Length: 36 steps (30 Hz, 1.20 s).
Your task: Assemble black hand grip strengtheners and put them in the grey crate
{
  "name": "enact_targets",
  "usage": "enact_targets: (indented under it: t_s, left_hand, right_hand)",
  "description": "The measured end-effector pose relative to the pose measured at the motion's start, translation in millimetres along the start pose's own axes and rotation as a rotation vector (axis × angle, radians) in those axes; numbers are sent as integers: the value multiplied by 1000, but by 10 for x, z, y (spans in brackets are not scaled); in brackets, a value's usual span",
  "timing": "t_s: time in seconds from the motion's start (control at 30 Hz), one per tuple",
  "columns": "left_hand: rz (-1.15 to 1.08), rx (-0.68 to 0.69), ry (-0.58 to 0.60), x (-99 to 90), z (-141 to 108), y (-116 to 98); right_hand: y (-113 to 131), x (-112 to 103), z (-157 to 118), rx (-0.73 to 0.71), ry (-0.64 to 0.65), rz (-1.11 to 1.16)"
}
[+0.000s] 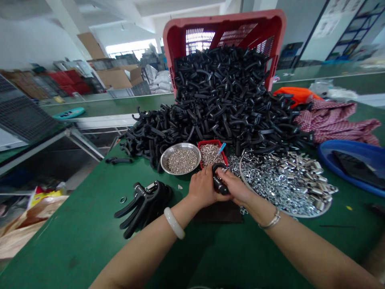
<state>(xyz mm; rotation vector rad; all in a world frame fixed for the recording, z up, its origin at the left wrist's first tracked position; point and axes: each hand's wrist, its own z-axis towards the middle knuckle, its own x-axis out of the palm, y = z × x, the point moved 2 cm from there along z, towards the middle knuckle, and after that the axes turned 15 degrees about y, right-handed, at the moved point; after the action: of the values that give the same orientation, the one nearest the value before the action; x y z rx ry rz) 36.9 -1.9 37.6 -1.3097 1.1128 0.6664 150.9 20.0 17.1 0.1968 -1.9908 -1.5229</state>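
"How far along?"

"Partway, seemingly. On the bench [75,249], near the left forearm [141,249]: a few grips [144,206] with springs [151,186] already fitted."

"And in hand?"

"One black handle [220,186], near the red tray [207,143]; clamped in left hand [202,186] and right hand [236,186], with fingers curled round (joint mostly hidden, so can't tell how complete)."

"Left over?"

"Plenty. Black parts [222,100] heaped in and before the crate [225,18], pins [207,154] in the red tray, small bits [182,161] in the bowl [164,161], rings [273,180] in the big tray [327,208]."

Factory workshop: green workbench [81,237], heaped black parts [210,108], metal fittings [270,184], cardboard boxes [116,79] behind.
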Motion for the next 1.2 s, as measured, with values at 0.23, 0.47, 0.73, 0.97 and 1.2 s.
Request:
enact_targets:
  t_s: [0.23,0.47,0.73,0.97,1.2]
  left_hand:
    - [-106,139,128,-70,40,149]
    - [37,91,116,-22,41,177]
    - [207,62,94,10,103,210]
    - [315,187,228,136,106,174]
    - [253,214,157,-44,140,214]
  right_hand:
    - [-5,-80,69,-32,136,-209]
    - [-202,-57,99,-102,110,-310]
    - [557,-376,333,258,-81,-1639]
    - [560,-314,889,213,104,-1942]
    - [489,-505,915,52,68,-1783]
